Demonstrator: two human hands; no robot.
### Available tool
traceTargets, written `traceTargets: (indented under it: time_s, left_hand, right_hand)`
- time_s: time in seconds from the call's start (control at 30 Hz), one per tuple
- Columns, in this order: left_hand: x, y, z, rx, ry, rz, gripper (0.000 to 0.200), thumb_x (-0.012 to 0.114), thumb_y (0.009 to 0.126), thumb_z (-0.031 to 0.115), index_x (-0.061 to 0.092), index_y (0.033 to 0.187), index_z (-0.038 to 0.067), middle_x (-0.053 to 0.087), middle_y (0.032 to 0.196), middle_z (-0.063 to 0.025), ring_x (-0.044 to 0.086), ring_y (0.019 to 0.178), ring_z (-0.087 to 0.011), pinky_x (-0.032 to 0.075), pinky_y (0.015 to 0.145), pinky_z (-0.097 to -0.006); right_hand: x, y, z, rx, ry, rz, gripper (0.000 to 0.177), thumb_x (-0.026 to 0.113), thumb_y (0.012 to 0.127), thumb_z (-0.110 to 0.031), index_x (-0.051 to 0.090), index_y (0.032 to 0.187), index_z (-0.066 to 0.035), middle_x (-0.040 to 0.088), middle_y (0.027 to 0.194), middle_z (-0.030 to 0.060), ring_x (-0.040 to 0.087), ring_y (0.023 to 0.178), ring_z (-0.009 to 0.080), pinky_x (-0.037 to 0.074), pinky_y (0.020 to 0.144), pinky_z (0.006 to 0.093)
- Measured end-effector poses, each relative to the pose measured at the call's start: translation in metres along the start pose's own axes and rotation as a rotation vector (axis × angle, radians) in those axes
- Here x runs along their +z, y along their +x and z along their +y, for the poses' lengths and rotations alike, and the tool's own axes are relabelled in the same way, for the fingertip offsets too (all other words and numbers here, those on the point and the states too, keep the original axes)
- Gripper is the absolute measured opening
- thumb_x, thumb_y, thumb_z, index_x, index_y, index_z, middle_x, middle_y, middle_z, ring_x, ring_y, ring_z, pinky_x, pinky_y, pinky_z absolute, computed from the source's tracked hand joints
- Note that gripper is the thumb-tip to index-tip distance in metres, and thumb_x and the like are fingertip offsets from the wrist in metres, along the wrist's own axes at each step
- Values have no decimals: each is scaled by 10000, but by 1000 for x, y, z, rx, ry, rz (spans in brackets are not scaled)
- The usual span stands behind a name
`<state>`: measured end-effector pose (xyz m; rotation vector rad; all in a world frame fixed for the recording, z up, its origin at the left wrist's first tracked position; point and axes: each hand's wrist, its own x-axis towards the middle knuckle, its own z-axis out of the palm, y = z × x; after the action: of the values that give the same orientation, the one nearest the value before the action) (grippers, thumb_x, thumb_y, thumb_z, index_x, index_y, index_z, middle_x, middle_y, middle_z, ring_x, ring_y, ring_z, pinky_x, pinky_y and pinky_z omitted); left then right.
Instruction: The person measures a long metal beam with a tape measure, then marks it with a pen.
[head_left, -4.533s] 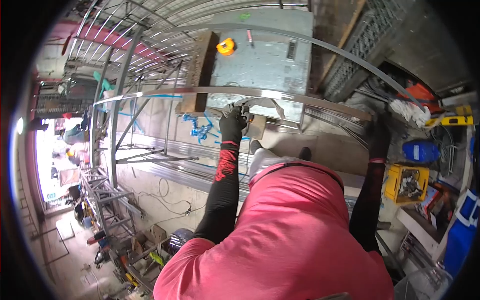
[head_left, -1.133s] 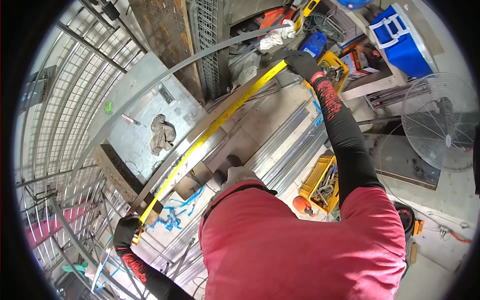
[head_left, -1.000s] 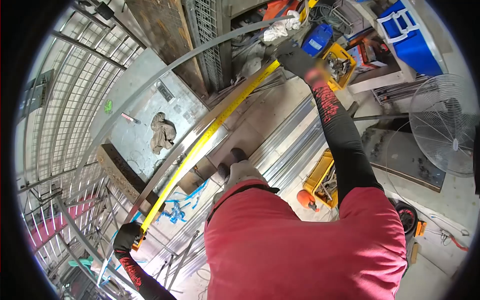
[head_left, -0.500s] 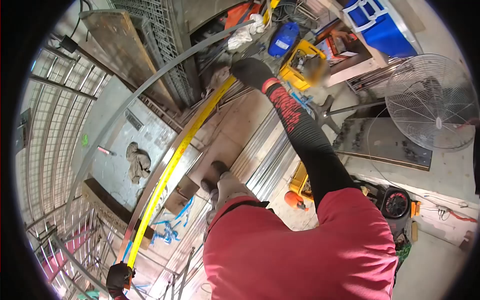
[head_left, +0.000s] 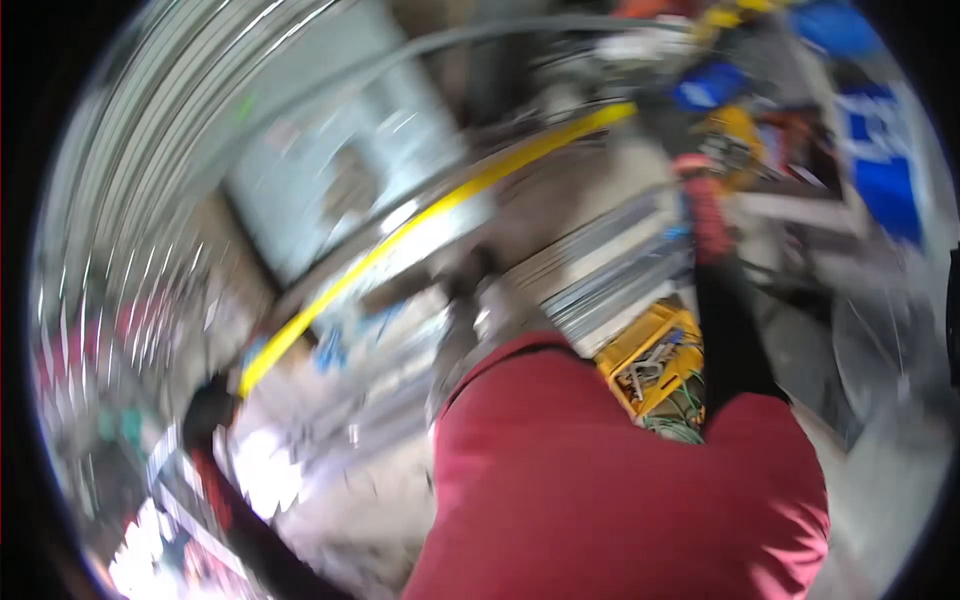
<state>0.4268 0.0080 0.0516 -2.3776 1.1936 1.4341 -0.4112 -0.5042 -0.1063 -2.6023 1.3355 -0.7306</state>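
Now, I had a long yellow tape [head_left: 430, 214] pulled out in front of me, with one end at each hand. It ran on a slant, from my left hand [head_left: 207, 406], down low, up to my right hand [head_left: 662, 122], out farther. My left grip was closed on the low end, and my right grip pinched the high end, though all was too blurry to see each finger. The gray tabletop [head_left: 285, 195] lay just past the tape, toward my left, and a yellow crate [head_left: 622, 352] of tools sat near my right arm.
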Motion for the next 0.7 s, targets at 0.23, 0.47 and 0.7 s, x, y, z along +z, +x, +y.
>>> traceTargets:
  time_s: [0.23,0.47,0.7]
  left_hand:
    - [13,-38,100,110,133,55,395,650,993,188,638,1358,40,735,898,-94,708,750,-154,563,714,-319]
    - [13,-46,118,-36,-93,-8,421,649,971,128,631,1378,25,751,1023,-88,684,757,-135,555,705,-299]
    - [-10,-61,120,-140,-80,-58,359,677,951,134,674,1286,3,747,1139,-43,703,739,-140,568,700,-308]
  right_hand:
    - [-14,-18,60,-75,-135,-375,536,671,907,-14,614,1437,-71,634,1445,172,631,1306,317,491,1099,396]
    - [-11,-22,37,-75,-295,-320,471,688,954,-124,614,1415,-62,650,1383,206,635,1262,377,515,1044,425]
    - [3,-13,-6,278,15,-290,542,717,974,-257,573,1435,-12,626,1389,220,651,1194,394,534,986,416]
